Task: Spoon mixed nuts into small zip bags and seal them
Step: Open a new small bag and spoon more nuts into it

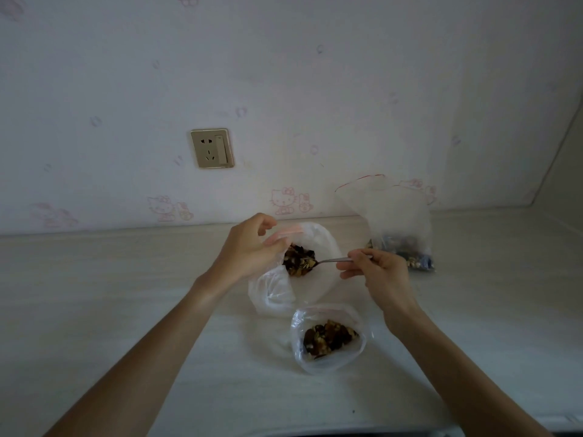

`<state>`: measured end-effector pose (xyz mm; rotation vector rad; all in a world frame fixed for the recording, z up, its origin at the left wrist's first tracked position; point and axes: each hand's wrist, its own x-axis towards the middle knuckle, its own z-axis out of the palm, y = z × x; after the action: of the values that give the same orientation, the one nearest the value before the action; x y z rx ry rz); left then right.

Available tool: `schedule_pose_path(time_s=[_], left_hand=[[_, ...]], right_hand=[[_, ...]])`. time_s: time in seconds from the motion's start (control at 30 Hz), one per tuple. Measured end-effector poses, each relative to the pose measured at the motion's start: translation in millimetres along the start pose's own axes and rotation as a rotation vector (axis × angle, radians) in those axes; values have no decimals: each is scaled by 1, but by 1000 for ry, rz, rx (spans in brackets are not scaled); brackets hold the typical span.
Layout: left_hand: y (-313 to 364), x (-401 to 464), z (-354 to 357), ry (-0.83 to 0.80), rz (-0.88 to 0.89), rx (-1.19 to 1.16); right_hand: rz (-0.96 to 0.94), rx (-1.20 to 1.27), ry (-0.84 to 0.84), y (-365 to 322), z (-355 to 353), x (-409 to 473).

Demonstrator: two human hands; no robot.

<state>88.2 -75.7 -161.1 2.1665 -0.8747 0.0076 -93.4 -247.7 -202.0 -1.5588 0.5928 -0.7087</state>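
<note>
Nuts (298,263) sit in the bag (318,247) at twelve o'clock, mouth pinched wide by the left hand (249,247), while the right hand (375,272) grips a spoon (331,261) tipping in; next, probably sealing.

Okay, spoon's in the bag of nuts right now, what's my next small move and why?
Probably lift the metal spoon out loaded and carry it toward you to the small clear zip bag. The right hand pinches the handle with the bowl among the nuts, the left hand holds the large white plastic bag open, and the small bag's mouth gapes, unsealed.
</note>
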Motion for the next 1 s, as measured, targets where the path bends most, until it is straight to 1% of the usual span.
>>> schedule_pose_path(time_s=[0.13, 0.23, 0.37, 0.53, 0.63, 0.7, 0.77, 0.83, 0.93, 1.0], left_hand=[[8, -40, -3, 140, 161, 4], [15, -68, -1, 160, 215, 13], [19, -102, 7, 68, 116, 62], [15, -129, 19, 2, 14, 202], [14, -135, 25, -54, 0, 175], [15, -137, 28, -72, -2, 133], [15, -137, 29, -77, -18, 73], [17, -134, 27, -92, -48, -15], [22, -130, 23, -129, -99, -135], [23, -130, 22, -132, -109, -138]], right_hand=[[-23, -1, -2, -12, -13, -10], [-41, 8, -15, -23, -26, -20], [-69, -6, -50, -32, -45, -37], [-23, -9, -115, -33, -67, -61], [-19, -50, -164, -31, -74, -74], [-52, -119, -192, -30, -75, -81], [-116, -201, -221, -30, -72, -87], [-225, -276, -250, -31, -69, -94], [-493, -470, -309, -32, -68, -102], [-682, -595, -357, -30, -70, -104]])
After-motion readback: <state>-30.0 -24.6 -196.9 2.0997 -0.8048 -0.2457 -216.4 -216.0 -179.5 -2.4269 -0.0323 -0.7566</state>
